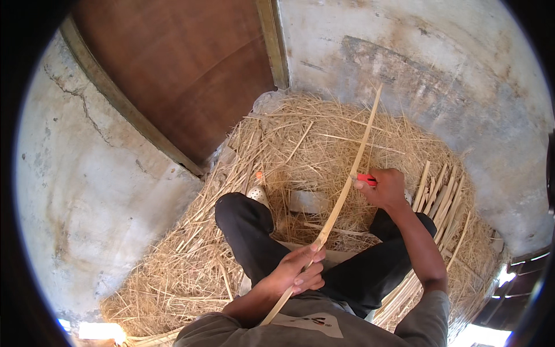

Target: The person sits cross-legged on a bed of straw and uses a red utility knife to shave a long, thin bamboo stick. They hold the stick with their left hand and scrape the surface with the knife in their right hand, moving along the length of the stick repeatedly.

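Observation:
A long, pale bamboo strip [335, 215] runs slantwise from my lap up toward the back wall. My left hand [299, 270] is wrapped around its lower part, with the near end passing beneath the forearm by my shirt. In my right hand [386, 188] is a red utility knife [366, 180] with a dark slider, gripped in closed fingers. The front of the knife meets the strip's right edge about midway along; the blade itself is too small to make out. Both my legs, in dark trousers, are bent on either side of the strip.
Straw-like shavings [289, 133] cover the floor around me. Split bamboo strips [444, 199] lie bundled beside my right leg. A grey block [309, 201] sits between my feet; a light clog [258, 195] shows at left. Plastered walls [98, 173] and a brown door [179, 63] enclose the corner.

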